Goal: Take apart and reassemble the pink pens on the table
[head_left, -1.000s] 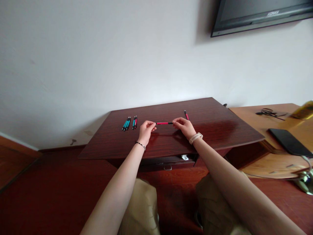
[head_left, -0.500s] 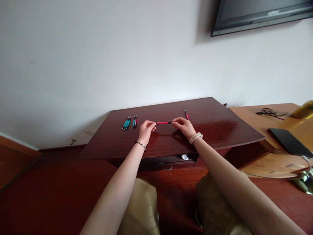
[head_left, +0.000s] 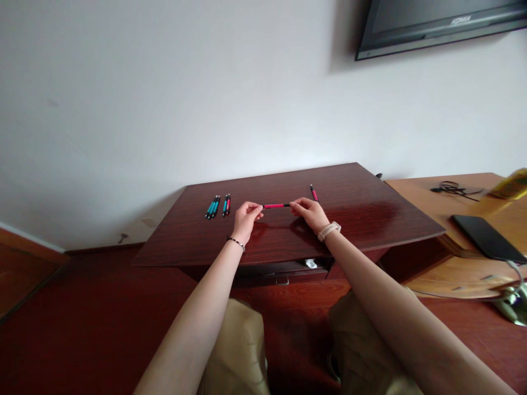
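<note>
A red pen with black ends (head_left: 275, 206) is stretched level between my two hands, above the dark wooden table (head_left: 272, 184). My left hand (head_left: 247, 216) pinches its left end, and my right hand (head_left: 305, 210) pinches its right end. Just beyond my right hand lies another red and black pen (head_left: 314, 193), its near end partly hidden by the hand. Left of my left hand, several teal and black pens (head_left: 212, 207) lie side by side. Close by them, a teal pen (head_left: 224, 205) rests alongside a red pen (head_left: 228, 204).
A lighter wooden cabinet (head_left: 415, 189) adjoins on the right, bearing a coiled black cable (head_left: 453, 189), a black flat device (head_left: 488, 237) and a yellow package (head_left: 510, 185). A television (head_left: 444, 27) hangs on the wall. Crumpled white paper (head_left: 310, 263) sits in the shelf under the tabletop.
Almost nothing differs. Both hands keep their pinch on the red pen, with only a very slight shift of the right fingers.
</note>
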Available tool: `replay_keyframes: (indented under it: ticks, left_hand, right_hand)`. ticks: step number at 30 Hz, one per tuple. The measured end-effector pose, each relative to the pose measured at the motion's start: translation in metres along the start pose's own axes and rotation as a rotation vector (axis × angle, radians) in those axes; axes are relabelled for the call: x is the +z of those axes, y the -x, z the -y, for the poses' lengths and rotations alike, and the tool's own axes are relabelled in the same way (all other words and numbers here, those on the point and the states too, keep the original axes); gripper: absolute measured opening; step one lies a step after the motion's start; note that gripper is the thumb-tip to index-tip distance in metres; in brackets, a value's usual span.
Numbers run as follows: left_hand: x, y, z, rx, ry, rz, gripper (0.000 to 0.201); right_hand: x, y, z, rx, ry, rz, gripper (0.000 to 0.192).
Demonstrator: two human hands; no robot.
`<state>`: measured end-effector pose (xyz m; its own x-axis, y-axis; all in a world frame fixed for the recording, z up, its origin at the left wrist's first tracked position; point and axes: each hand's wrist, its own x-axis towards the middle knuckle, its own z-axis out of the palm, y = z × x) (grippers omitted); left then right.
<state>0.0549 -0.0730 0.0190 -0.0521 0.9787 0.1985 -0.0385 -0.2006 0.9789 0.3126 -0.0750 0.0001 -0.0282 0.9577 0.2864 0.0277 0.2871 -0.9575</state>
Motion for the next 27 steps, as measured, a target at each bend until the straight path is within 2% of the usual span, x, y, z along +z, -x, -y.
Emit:
replay_keyframes:
  ticks: [9, 15, 21, 27]
  left_hand:
    - [0.0000, 0.0006, -0.0012, 0.004, 0.000, 0.011, 0.033]
    - [0.0009, 0.0011, -0.0023, 0.009, 0.005, 0.001, 0.032]
    - [0.0010, 0.0004, -0.0011, 0.008, -0.003, 0.005, 0.033]
    - [0.0013, -0.0001, 0.0001, 0.009, 0.005, 0.012, 0.035]
  right_hand:
    - [0.0010, 0.0023, 0.0051, 0.004, 0.023, -0.006, 0.051]
    - [0.0010, 0.0024, 0.0061, 0.000, -0.066, -0.021, 0.048]
    - [-0.0002, 0.0017, 0.0034, -0.008, -0.021, -0.009, 0.042]
    - [0.0008, 0.0007, 0.0035, 0.003, -0.025, -0.014, 0.046]
